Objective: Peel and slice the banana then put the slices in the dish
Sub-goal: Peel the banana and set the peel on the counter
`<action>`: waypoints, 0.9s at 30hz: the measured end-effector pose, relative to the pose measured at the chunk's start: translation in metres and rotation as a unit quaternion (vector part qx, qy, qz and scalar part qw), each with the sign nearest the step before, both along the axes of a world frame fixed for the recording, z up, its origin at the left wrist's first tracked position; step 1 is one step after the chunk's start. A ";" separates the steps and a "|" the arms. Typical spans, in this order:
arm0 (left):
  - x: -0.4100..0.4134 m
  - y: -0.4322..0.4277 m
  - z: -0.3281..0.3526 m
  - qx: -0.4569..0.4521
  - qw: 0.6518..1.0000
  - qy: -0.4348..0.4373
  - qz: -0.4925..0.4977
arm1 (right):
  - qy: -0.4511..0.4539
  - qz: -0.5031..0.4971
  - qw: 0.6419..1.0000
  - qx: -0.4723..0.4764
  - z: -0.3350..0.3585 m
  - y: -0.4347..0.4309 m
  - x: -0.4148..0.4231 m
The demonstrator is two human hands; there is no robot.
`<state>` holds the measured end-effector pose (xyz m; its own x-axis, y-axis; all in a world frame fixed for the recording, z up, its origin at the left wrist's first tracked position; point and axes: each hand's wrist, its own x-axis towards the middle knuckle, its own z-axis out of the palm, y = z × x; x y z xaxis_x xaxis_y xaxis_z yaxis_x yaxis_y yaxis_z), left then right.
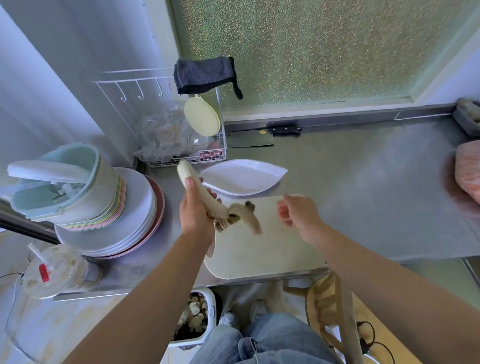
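1. Stainless-steel counter (370, 176) below a frosted glass window (323, 40) fills the middle of the frame.
2. Centre left: stack of round white and pink plates (141, 213), with a lidded clear plastic cup (53, 272) lower left of it.
3. Left hand (196, 211) grips the pale peeled banana (195, 188), fingers wrapped round its lower half; brown-spotted peel strips (243, 214) hang from its lower end over the board.
4. White leaf-shaped dish (241, 176) lies just right of the banana tip.
5. Cream rounded cutting board (264, 252) sits at the counter's near edge.
6. Right hand (298, 211) hovers above the board, fingers loosely curled, holding nothing.
7. Right edge: pink plastic bag (477, 174).
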<state>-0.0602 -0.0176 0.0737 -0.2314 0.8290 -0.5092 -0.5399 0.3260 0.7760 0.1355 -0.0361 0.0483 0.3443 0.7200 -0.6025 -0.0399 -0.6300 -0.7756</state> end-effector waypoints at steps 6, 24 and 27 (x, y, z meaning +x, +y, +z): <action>0.016 -0.017 -0.006 0.026 0.968 0.072 -0.240 | 0.050 0.169 0.974 0.140 0.047 0.029 -0.029; 0.028 -0.025 -0.010 0.054 0.948 0.114 -0.293 | -0.157 0.122 0.942 0.270 0.037 0.030 -0.030; 0.026 -0.027 -0.009 0.068 0.940 0.106 -0.318 | -0.089 0.096 0.967 0.218 0.039 0.030 -0.031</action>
<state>-0.0341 -0.0446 0.0647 0.2478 0.8883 -0.3867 -0.0984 0.4202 0.9021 0.1044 -0.0057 0.0870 0.2494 0.9533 -0.1706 0.2033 -0.2238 -0.9532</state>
